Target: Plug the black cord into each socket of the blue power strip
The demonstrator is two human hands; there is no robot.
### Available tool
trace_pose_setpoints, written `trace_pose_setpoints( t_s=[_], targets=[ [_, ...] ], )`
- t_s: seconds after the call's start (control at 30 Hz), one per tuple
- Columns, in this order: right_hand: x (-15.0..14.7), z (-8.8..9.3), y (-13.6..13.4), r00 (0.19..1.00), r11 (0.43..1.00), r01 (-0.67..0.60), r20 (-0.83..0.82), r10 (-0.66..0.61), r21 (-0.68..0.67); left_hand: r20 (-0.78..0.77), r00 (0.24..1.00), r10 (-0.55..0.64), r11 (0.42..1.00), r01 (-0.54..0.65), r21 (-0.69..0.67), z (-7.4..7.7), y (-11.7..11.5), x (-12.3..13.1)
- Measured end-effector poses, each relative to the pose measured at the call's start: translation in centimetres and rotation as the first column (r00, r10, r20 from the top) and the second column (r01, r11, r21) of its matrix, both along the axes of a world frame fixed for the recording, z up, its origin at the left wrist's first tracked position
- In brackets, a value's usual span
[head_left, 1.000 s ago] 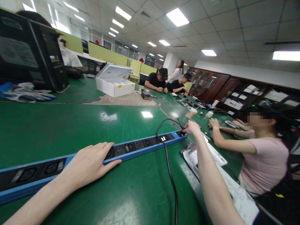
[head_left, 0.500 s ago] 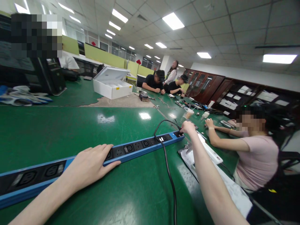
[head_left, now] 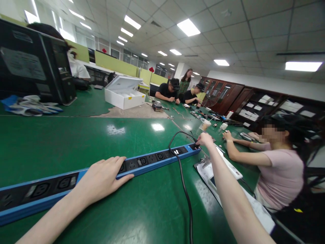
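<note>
Power strip (head_left: 147, 161) has room beyond its far long edge, left hand (head_left: 105, 174) grasping it, right hand (head_left: 205, 139) pinching a plug (head_left: 196, 144).

The power strip (head_left: 149, 158) is being borne by the table (head_left: 142, 137), its length being stretched slantwise from near left to far right. Around its middle, it is being clasped by the left hand (head_left: 103, 174); at its right end, a plug (head_left: 196, 144) is being held by the right hand (head_left: 205, 139). Over its right half, the cable (head_left: 182, 179) is being looped, then trailed in front of it. To its right, a clipboard (head_left: 202, 170) is being partly hidden by the right forearm (head_left: 231, 189). Farther right of it, the table is being leaned on by a co-worker (head_left: 281, 173). Behind it, an open box (head_left: 125, 100) is being supported; behind and left, gloves (head_left: 35, 105) are being backed by a computer case (head_left: 27, 64).
</note>
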State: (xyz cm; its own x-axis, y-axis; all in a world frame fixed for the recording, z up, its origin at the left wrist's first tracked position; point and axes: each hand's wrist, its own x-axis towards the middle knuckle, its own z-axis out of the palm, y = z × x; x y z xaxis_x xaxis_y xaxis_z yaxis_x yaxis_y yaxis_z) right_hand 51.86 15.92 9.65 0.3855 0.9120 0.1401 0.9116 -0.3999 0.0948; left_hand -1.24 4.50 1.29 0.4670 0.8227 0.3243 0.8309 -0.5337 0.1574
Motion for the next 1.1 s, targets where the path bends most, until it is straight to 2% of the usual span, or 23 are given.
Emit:
trace_pose_setpoints(
  t_s=[0.13, 0.3, 0.47, 0.8, 1.1],
  targets=[
    [0.0, -0.6, -0.7, 0.999, 0.999, 0.032, -0.028, -0.031, 0.038, -0.003, 1.000, -0.004, 1.000, 0.004, 0.003, 0.2, -0.1, 0.0],
    [-0.2, -2.7, -2.5, 0.992, 0.988, 0.110, -0.075, -0.102, 0.112, 0.000, 1.000, 0.004, 1.000, -0.004, -0.002, 0.2, -0.2, 0.0],
    [-0.1, -4.2, -2.5, 0.984, 0.973, 0.150, -0.122, -0.130, 0.174, -0.009, 1.000, 0.007, 1.000, -0.007, -0.001, 0.4, -0.3, 0.1],
    [1.2, -4.4, -1.5, 1.000, 0.992, 0.008, 0.029, -0.011, 0.129, -0.012, 1.000, 0.011, 1.000, -0.011, -0.013, 0.4, -0.2, 0.1],
    [1.4, -4.5, -1.2, 0.997, 0.994, 0.001, 0.072, -0.009, 0.107, -0.016, 1.000, 0.010, 1.000, -0.011, -0.004, 0.5, -0.3, 0.2]
  ],
)
